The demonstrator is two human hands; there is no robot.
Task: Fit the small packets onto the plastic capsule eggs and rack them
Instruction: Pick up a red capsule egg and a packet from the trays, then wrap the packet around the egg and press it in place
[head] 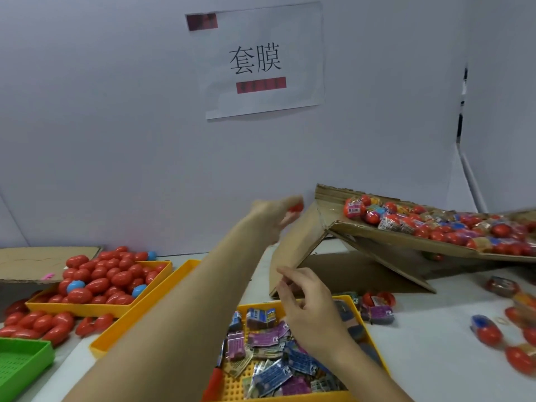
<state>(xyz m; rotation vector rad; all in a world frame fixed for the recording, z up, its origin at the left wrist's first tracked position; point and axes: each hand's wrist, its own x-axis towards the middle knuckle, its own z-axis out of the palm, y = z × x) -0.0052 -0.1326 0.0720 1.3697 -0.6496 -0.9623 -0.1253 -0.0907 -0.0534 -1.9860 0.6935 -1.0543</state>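
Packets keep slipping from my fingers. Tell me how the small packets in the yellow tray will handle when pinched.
The small packets look thin and creased, so probably floppy and light. Their glossy film suggests a slippery grip. They overlap in the yellow tray, so one may drag a neighbour.

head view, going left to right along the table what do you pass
green tray → loose red eggs → yellow tray heaped with red eggs → yellow tray of small packets → tilted cardboard rack of wrapped eggs → wrapped eggs loose on the table
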